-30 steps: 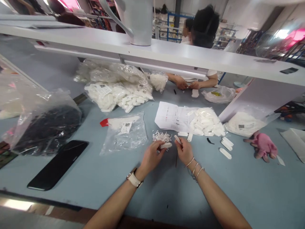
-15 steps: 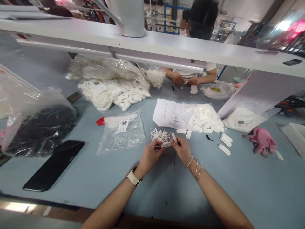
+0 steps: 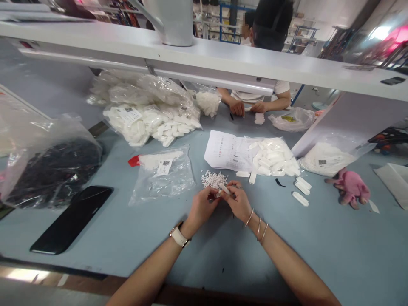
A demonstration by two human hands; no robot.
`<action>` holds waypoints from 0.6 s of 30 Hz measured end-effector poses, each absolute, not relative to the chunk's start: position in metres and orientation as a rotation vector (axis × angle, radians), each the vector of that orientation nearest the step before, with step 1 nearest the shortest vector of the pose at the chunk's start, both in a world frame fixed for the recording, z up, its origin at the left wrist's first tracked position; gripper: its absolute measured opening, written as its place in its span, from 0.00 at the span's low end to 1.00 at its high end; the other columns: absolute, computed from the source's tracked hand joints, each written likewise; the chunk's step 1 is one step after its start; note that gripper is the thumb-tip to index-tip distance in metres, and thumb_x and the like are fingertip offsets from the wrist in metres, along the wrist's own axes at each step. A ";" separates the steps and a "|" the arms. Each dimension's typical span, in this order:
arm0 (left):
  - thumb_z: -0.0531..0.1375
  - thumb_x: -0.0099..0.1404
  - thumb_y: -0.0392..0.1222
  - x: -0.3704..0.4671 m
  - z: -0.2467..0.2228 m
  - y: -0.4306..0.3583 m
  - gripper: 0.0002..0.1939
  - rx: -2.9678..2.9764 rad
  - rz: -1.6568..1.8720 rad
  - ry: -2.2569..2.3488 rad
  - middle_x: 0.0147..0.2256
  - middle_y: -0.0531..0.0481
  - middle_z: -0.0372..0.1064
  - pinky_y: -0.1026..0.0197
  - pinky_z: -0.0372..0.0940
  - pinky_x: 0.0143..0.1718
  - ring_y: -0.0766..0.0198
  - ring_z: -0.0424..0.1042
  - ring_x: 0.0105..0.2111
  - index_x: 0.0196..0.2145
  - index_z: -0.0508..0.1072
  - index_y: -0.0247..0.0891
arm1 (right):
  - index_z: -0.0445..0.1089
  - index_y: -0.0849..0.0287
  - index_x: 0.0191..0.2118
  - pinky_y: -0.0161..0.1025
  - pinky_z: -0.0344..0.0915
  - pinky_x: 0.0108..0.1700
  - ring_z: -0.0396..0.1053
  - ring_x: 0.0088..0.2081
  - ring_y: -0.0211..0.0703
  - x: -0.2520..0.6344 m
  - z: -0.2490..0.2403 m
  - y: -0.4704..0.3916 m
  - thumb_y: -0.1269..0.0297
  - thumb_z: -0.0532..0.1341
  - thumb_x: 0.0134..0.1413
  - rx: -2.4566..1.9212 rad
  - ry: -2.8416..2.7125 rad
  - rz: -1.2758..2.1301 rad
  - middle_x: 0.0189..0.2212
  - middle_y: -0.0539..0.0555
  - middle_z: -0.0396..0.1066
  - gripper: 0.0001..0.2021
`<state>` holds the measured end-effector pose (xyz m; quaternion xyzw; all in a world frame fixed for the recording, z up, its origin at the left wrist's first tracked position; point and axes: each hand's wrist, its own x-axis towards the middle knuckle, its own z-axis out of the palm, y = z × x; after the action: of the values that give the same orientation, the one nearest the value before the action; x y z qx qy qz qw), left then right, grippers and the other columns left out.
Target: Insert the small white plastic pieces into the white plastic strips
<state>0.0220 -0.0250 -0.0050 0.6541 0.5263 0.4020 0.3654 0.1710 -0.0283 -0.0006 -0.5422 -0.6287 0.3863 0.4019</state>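
Bench notes, head view. Our left hand [image 3: 201,208] grasps a white part [image 3: 218,194] between thumb and fingertips, largely covered by the fingers. Our right hand [image 3: 239,205] pinches a slim white strip [image 3: 225,188], its far end tilted up and leftward over that part. The fingertips of both hands nearly meet; whether strip and part touch, we cannot tell. We judge the fingertip grips suit such small pieces, and that meeting in the middle lets one hand steady while the other adjusts.

Just beyond our fingers lies a heap of tiny white pieces [image 3: 213,178], spread loose on the blue-grey tabletop [image 3: 194,263]; probably so placed for a short reach and easy picking. Beyond it and to the right, a printed sheet [image 3: 221,149] lies face up, presumably for reading at a glance. A clear bag of white parts [image 3: 274,158] overlaps its right side. Nearer, to the right, loose white pieces [image 3: 300,199] lie flat, apart from the heap, which likely avoids mixing.

Left of the heap: a flattened labelled bag [image 3: 165,180]. Far left: bulky bags [image 3: 143,123] stacked against the divider, perhaps to spare working room. A black slab [image 3: 73,219] rests near left, a pink glove-like item [image 3: 353,187] at right. Across the bench, a co-worker's hands [image 3: 237,108] are at separate white pieces.
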 end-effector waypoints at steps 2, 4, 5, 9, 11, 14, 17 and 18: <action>0.58 0.54 0.38 0.023 -0.004 -0.026 0.03 1.694 1.027 1.365 0.29 0.49 0.74 0.61 0.70 0.32 0.63 0.73 0.28 0.28 0.70 0.37 | 0.75 0.59 0.34 0.38 0.63 0.46 0.62 0.45 0.43 0.171 0.000 -0.029 0.61 0.59 0.55 -1.375 -1.602 0.998 0.40 0.56 0.61 0.09; 0.58 0.53 0.37 0.024 -0.004 -0.026 0.03 1.688 1.034 1.365 0.30 0.49 0.75 0.60 0.70 0.33 0.63 0.73 0.29 0.28 0.70 0.37 | 0.75 0.58 0.34 0.38 0.64 0.46 0.62 0.46 0.43 0.171 0.000 -0.029 0.63 0.59 0.55 -1.376 -1.621 1.008 0.40 0.55 0.62 0.08; 0.58 0.53 0.37 0.024 -0.004 -0.026 0.03 1.682 1.043 1.360 0.30 0.49 0.75 0.60 0.70 0.33 0.63 0.73 0.29 0.28 0.70 0.37 | 0.75 0.58 0.34 0.38 0.64 0.46 0.62 0.46 0.43 0.171 0.000 -0.029 0.63 0.59 0.55 -1.378 -1.627 1.010 0.40 0.55 0.63 0.08; 0.59 0.53 0.37 0.024 -0.005 -0.026 0.02 1.667 1.070 1.337 0.30 0.49 0.75 0.60 0.70 0.33 0.63 0.73 0.29 0.28 0.70 0.37 | 0.75 0.58 0.35 0.38 0.63 0.47 0.63 0.45 0.42 0.169 -0.001 -0.029 0.64 0.59 0.55 -1.364 -1.612 1.000 0.40 0.55 0.62 0.08; 0.59 0.53 0.37 0.024 -0.005 -0.026 0.02 1.663 1.077 1.333 0.30 0.49 0.74 0.60 0.70 0.33 0.63 0.73 0.29 0.28 0.71 0.37 | 0.74 0.59 0.35 0.39 0.63 0.49 0.63 0.45 0.42 0.169 -0.001 -0.029 0.63 0.59 0.55 -1.351 -1.604 0.990 0.40 0.55 0.62 0.08; 0.59 0.54 0.38 0.024 -0.006 -0.026 0.03 1.651 1.082 1.321 0.30 0.48 0.74 0.60 0.70 0.33 0.63 0.73 0.29 0.28 0.70 0.37 | 0.74 0.59 0.35 0.38 0.62 0.50 0.62 0.45 0.42 0.168 -0.001 -0.029 0.63 0.58 0.56 -1.336 -1.603 0.976 0.39 0.55 0.62 0.08; 0.60 0.54 0.40 0.024 -0.007 -0.026 0.04 1.638 1.099 1.310 0.31 0.48 0.74 0.60 0.70 0.33 0.63 0.73 0.29 0.28 0.70 0.37 | 0.73 0.58 0.34 0.38 0.62 0.49 0.63 0.44 0.41 0.168 -0.001 -0.029 0.62 0.58 0.56 -1.334 -1.598 0.971 0.39 0.54 0.62 0.08; 0.60 0.54 0.40 0.024 -0.007 -0.026 0.04 1.634 1.104 1.304 0.31 0.47 0.74 0.60 0.70 0.33 0.63 0.73 0.29 0.28 0.70 0.37 | 0.73 0.59 0.34 0.38 0.62 0.49 0.63 0.44 0.41 0.168 -0.001 -0.029 0.62 0.58 0.56 -1.333 -1.597 0.973 0.39 0.54 0.62 0.08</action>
<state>0.0244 -0.0259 -0.0067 0.6395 0.5104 0.4322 0.3792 0.1683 -0.0290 -0.0010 -0.5294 -0.6343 0.3865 0.4099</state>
